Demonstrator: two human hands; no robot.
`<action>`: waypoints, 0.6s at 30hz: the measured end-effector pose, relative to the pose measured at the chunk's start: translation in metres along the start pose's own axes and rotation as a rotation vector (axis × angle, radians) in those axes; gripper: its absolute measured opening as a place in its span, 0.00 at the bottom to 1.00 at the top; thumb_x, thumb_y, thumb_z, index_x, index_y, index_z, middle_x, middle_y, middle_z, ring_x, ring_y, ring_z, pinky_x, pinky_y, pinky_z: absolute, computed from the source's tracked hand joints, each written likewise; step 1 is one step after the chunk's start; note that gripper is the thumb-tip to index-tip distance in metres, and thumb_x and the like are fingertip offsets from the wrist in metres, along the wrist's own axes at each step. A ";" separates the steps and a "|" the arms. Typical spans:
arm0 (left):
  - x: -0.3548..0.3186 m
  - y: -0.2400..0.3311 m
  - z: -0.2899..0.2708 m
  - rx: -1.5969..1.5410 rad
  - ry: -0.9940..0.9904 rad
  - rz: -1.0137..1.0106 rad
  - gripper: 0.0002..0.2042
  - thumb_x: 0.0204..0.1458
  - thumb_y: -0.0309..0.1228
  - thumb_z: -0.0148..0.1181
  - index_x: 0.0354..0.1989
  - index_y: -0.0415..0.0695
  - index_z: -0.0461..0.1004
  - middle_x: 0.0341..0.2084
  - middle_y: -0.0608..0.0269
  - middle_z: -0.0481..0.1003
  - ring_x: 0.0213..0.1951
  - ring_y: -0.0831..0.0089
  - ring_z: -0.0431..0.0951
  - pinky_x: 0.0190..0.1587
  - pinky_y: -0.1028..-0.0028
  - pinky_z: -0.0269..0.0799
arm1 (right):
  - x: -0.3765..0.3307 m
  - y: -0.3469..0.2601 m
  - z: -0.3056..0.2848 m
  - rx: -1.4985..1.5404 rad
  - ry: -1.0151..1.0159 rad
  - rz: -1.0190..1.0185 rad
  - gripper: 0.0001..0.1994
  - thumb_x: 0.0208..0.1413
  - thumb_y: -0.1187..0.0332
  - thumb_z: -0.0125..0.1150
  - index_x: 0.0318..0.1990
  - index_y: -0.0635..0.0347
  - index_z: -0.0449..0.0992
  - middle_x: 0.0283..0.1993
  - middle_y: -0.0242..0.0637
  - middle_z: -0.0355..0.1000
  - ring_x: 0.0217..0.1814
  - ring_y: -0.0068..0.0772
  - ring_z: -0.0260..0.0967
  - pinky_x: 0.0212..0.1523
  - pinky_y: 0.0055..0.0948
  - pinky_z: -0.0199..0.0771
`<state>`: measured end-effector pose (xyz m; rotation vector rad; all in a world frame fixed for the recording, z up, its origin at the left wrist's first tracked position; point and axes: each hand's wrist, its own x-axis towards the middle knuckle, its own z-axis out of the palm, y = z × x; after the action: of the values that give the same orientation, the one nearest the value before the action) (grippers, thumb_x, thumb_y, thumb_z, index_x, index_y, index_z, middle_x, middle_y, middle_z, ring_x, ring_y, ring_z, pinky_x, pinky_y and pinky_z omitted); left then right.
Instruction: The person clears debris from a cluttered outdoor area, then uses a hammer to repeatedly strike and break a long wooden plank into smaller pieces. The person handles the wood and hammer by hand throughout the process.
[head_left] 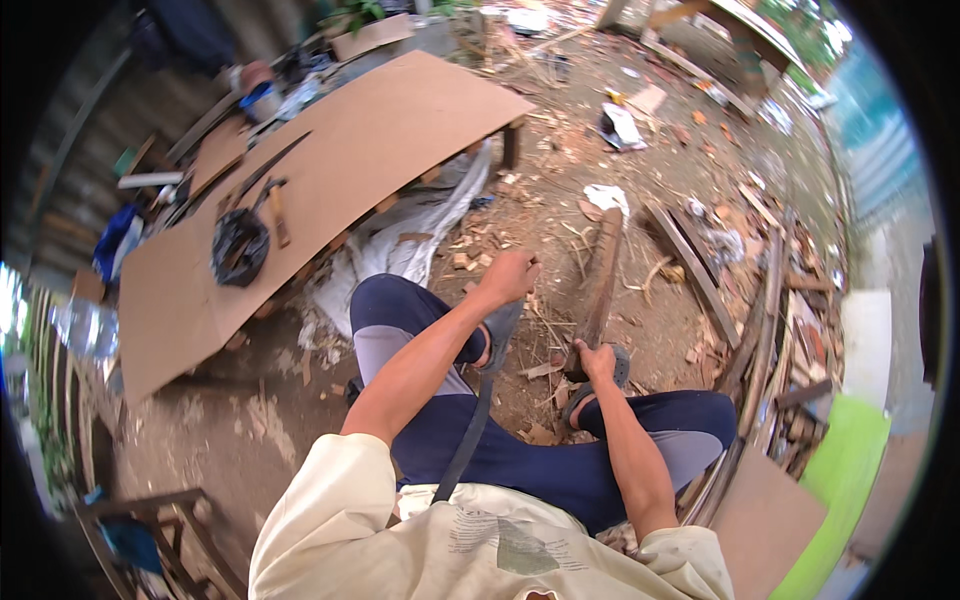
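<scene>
One long, dark-brown wooden plank [603, 265] was seen stretched over the chip-strewn brown earth [660, 320] – its near end between the feet, its far end by a crumpled white scrap [607, 197]. That near end was gripped by the right hand [597, 362], fingers wrapped round it. The left hand [513, 277] was held apart, fingers curled in; whether anything was enclosed could not be told. The plank was judged stiff, fairly heavy and rough – best held near both ends, splinters minded.
</scene>
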<state>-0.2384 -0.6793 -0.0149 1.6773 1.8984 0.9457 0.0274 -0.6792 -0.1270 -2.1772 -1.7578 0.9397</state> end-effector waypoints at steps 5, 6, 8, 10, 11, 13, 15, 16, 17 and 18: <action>-0.062 -0.040 -0.033 0.185 0.092 -0.271 0.21 0.58 0.45 0.58 0.29 0.35 0.80 0.20 0.47 0.79 0.27 0.53 0.81 0.33 0.59 0.75 | -0.008 -0.085 0.033 0.352 -0.223 0.027 0.32 0.48 0.53 0.71 0.48 0.78 0.75 0.50 0.62 0.75 0.52 0.57 0.75 0.58 0.44 0.69; -0.071 -0.046 -0.042 0.239 0.129 -0.303 0.22 0.57 0.47 0.58 0.29 0.35 0.80 0.20 0.47 0.79 0.27 0.51 0.81 0.33 0.58 0.75 | -0.013 -0.102 0.040 0.475 -0.272 0.019 0.31 0.48 0.55 0.71 0.49 0.77 0.74 0.51 0.61 0.75 0.52 0.55 0.75 0.58 0.43 0.69; -0.086 -0.056 -0.063 0.205 0.180 -0.392 0.22 0.55 0.51 0.58 0.31 0.41 0.82 0.25 0.50 0.80 0.32 0.50 0.81 0.36 0.56 0.75 | -0.018 -0.128 0.058 0.642 -0.398 0.109 0.24 0.52 0.63 0.67 0.49 0.76 0.70 0.49 0.57 0.73 0.46 0.52 0.76 0.46 0.47 0.76; -0.098 -0.079 -0.084 0.274 0.217 -0.451 0.20 0.55 0.51 0.58 0.32 0.45 0.82 0.27 0.52 0.81 0.35 0.51 0.81 0.37 0.55 0.75 | -0.019 -0.149 0.079 0.779 -0.523 0.219 0.18 0.56 0.71 0.63 0.48 0.74 0.67 0.47 0.53 0.71 0.41 0.49 0.77 0.35 0.52 0.84; -0.101 -0.093 -0.094 0.286 0.198 -0.528 0.18 0.53 0.50 0.59 0.33 0.47 0.82 0.30 0.54 0.81 0.36 0.52 0.81 0.39 0.56 0.76 | -0.017 -0.152 0.097 0.808 -0.516 0.270 0.16 0.55 0.72 0.62 0.48 0.73 0.69 0.45 0.53 0.73 0.43 0.52 0.77 0.32 0.54 0.83; -0.117 -0.131 -0.116 0.354 0.285 -0.569 0.17 0.53 0.49 0.59 0.33 0.47 0.82 0.30 0.55 0.81 0.36 0.53 0.81 0.40 0.56 0.76 | -0.028 -0.145 0.131 0.891 -0.540 0.394 0.16 0.53 0.75 0.60 0.48 0.75 0.69 0.46 0.55 0.73 0.41 0.52 0.77 0.33 0.53 0.83; -0.130 -0.172 -0.141 0.398 0.413 -0.591 0.15 0.53 0.45 0.60 0.33 0.47 0.81 0.31 0.55 0.81 0.38 0.53 0.81 0.40 0.57 0.76 | -0.031 -0.132 0.168 0.881 -0.548 0.440 0.17 0.51 0.78 0.58 0.49 0.74 0.68 0.47 0.54 0.72 0.42 0.51 0.76 0.34 0.55 0.82; -0.134 -0.198 -0.158 0.362 0.557 -0.577 0.14 0.53 0.44 0.60 0.33 0.46 0.81 0.31 0.55 0.81 0.38 0.53 0.81 0.41 0.57 0.76 | -0.025 -0.118 0.189 0.807 -0.534 0.408 0.18 0.50 0.78 0.60 0.50 0.74 0.69 0.48 0.53 0.73 0.43 0.50 0.76 0.37 0.54 0.81; -0.139 -0.227 -0.175 0.324 0.697 -0.567 0.13 0.53 0.43 0.60 0.34 0.46 0.81 0.32 0.55 0.81 0.38 0.52 0.81 0.41 0.57 0.76 | -0.021 -0.104 0.212 0.729 -0.525 0.377 0.19 0.49 0.78 0.61 0.50 0.74 0.69 0.48 0.52 0.73 0.45 0.49 0.76 0.40 0.52 0.80; -0.110 -0.238 -0.189 0.276 0.824 -0.503 0.12 0.53 0.42 0.60 0.34 0.46 0.80 0.32 0.54 0.81 0.39 0.52 0.81 0.42 0.57 0.76 | 0.029 -0.066 0.245 0.752 -0.512 0.322 0.19 0.50 0.78 0.61 0.51 0.65 0.70 0.48 0.49 0.73 0.47 0.48 0.75 0.41 0.53 0.80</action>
<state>-0.5159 -0.8335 -0.0747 0.8589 2.9032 1.3076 -0.1652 -0.6920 -0.2947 -1.8055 -0.9174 1.9793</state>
